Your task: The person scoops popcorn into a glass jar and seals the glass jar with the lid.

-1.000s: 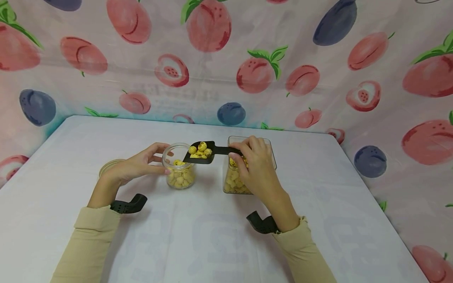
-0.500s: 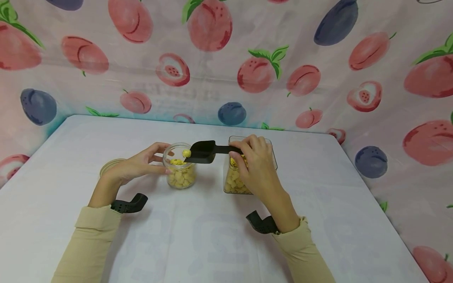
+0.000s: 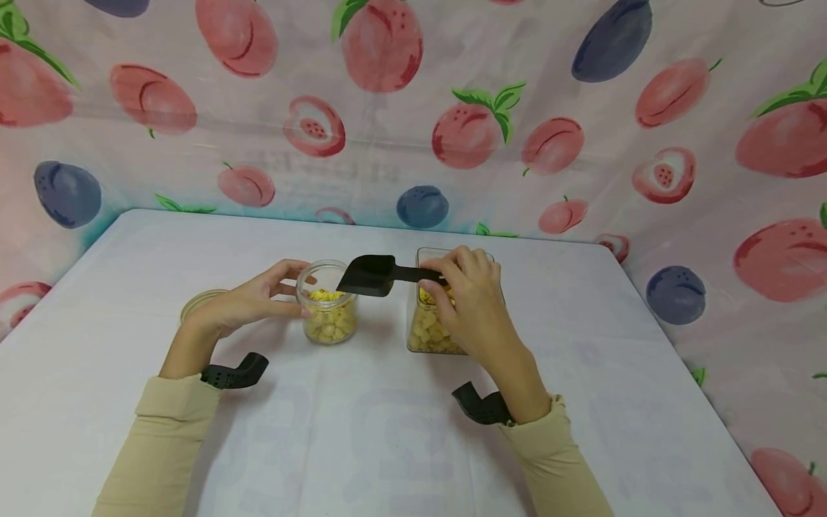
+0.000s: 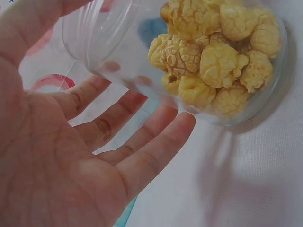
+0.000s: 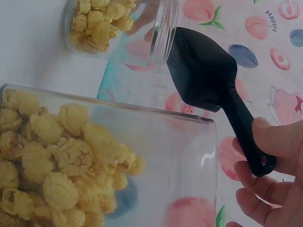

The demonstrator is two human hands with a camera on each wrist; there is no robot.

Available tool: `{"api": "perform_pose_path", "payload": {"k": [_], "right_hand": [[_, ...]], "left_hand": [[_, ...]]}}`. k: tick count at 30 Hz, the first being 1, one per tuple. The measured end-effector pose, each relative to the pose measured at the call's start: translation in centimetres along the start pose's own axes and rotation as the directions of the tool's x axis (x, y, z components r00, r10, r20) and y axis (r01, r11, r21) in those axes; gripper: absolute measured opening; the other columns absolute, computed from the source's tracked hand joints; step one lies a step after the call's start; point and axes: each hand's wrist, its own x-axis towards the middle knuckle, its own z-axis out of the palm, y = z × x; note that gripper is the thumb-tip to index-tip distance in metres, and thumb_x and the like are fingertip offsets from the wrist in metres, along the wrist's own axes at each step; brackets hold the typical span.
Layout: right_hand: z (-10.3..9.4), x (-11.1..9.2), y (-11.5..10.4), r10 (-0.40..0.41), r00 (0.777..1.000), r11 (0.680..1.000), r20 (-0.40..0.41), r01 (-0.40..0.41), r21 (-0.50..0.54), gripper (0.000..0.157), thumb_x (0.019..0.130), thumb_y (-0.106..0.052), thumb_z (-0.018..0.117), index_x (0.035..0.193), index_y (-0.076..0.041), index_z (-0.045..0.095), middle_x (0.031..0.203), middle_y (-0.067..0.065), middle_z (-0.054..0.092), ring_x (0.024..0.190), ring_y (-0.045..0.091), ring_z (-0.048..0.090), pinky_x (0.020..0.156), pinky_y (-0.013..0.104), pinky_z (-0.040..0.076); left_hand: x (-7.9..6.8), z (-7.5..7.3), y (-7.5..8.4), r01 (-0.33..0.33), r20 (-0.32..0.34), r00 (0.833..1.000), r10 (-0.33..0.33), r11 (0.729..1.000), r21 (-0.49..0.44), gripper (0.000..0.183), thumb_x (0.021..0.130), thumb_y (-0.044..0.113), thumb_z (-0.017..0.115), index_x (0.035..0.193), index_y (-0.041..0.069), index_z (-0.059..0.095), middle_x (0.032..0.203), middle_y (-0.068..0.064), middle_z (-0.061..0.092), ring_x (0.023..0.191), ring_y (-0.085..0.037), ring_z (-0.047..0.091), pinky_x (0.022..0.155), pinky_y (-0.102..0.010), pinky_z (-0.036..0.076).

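Observation:
My left hand (image 3: 248, 298) steadies a round glass jar (image 3: 326, 304) between thumb and fingers, standing on the white table. Inside the jar lies yellow popcorn (image 4: 218, 66), heaped in its lower part. Level with the jar's mouth, a black scoop (image 3: 368, 276) is tipped over, its front lip at the rim. No popcorn shows in the scoop. My right hand (image 3: 474, 305) pinches the end of the scoop's handle between thumb and fingers. Below that hand stands a clear square container (image 5: 189, 156) partly filled with popcorn, its right side hidden by the hand in the head view.
A round lid (image 3: 192, 304) lies on the table behind my left wrist, partly covered by it. The white tabletop (image 3: 362, 431) stretches in front of the jar and container. A fruit-print cloth (image 3: 381, 129) hangs behind the table's far edge.
Popcorn that sat in the scoop has dropped into the jar, one piece falling half a second ago. The scoop has tilted further over. The left hand and jar have stayed in place.

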Motion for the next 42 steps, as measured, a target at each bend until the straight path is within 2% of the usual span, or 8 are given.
{"api": "perform_pose_path", "payload": {"k": [3, 9, 17, 23, 35, 42], "right_hand": [[-0.1, -0.1, 0.1, 0.004, 1.000, 1.000, 0.027, -0.004, -0.011, 0.025, 0.088, -0.022, 0.064, 0.108, -0.008, 0.067, 0.095, 0.008, 0.054, 0.092, 0.026, 0.044, 0.085, 0.044, 0.036], [-0.1, -0.1, 0.1, -0.014, 1.000, 1.000, 0.011, 0.014, 0.002, 0.025, 0.083, -0.020, 0.070, 0.103, -0.006, 0.069, 0.087, 0.008, 0.052, 0.087, 0.026, 0.044, 0.082, 0.043, 0.035], [-0.6, -0.1, 0.5, 0.013, 1.000, 0.995, 0.004, -0.013, 0.103, 0.024, 0.084, -0.018, 0.069, 0.104, -0.004, 0.068, 0.086, 0.007, 0.050, 0.085, 0.024, 0.043, 0.080, 0.042, 0.032], [-1.3, -0.2, 0.9, 0.046, 0.999, 0.988, 0.005, -0.046, 0.148, 0.025, 0.086, -0.018, 0.066, 0.107, -0.004, 0.067, 0.086, 0.008, 0.048, 0.088, 0.023, 0.040, 0.081, 0.042, 0.030], [-2.8, -0.3, 2.0, 0.060, 0.996, 0.982, -0.059, -0.048, 0.184, 0.025, 0.086, -0.015, 0.065, 0.107, 0.000, 0.066, 0.087, 0.011, 0.048, 0.091, 0.026, 0.041, 0.080, 0.040, 0.030], [-3.3, -0.4, 2.6, 0.063, 0.994, 0.981, -0.094, -0.044, 0.189, 0.022, 0.085, -0.010, 0.066, 0.105, 0.000, 0.067, 0.088, 0.014, 0.050, 0.092, 0.029, 0.042, 0.082, 0.043, 0.031]], "left_hand": [[0.0, 0.0, 0.1, 0.008, 0.001, 1.000, -0.008, 1.000, 0.002, 0.069, 0.082, 0.018, 0.070, 0.138, 0.012, 0.030, 0.138, -0.015, 0.036, 0.127, -0.032, 0.036, 0.098, -0.048, 0.034], [-0.1, 0.0, 0.1, 0.015, 0.002, 1.000, -0.015, 1.000, 0.004, 0.070, 0.083, 0.020, 0.070, 0.138, 0.012, 0.029, 0.139, -0.014, 0.034, 0.128, -0.032, 0.035, 0.099, -0.048, 0.034], [0.1, 0.0, -0.1, 0.021, 0.001, 1.000, -0.021, 1.000, 0.008, 0.070, 0.083, 0.022, 0.070, 0.138, 0.014, 0.029, 0.140, -0.015, 0.035, 0.128, -0.032, 0.036, 0.100, -0.051, 0.034], [0.1, 0.0, -0.1, 0.020, -0.001, 1.000, -0.020, 1.000, 0.012, 0.069, 0.082, 0.022, 0.071, 0.138, 0.015, 0.030, 0.139, -0.014, 0.035, 0.127, -0.031, 0.037, 0.098, -0.048, 0.035], [0.2, 0.0, -0.1, 0.021, -0.013, 1.000, -0.021, 1.000, -0.001, 0.069, 0.081, 0.021, 0.072, 0.138, 0.016, 0.031, 0.138, -0.013, 0.037, 0.126, -0.031, 0.037, 0.099, -0.049, 0.033], [0.2, 0.0, 0.0, 0.027, -0.004, 1.000, -0.027, 1.000, 0.011, 0.071, 0.082, 0.023, 0.071, 0.139, 0.015, 0.030, 0.138, -0.013, 0.037, 0.127, -0.031, 0.037, 0.099, -0.048, 0.034]]}}
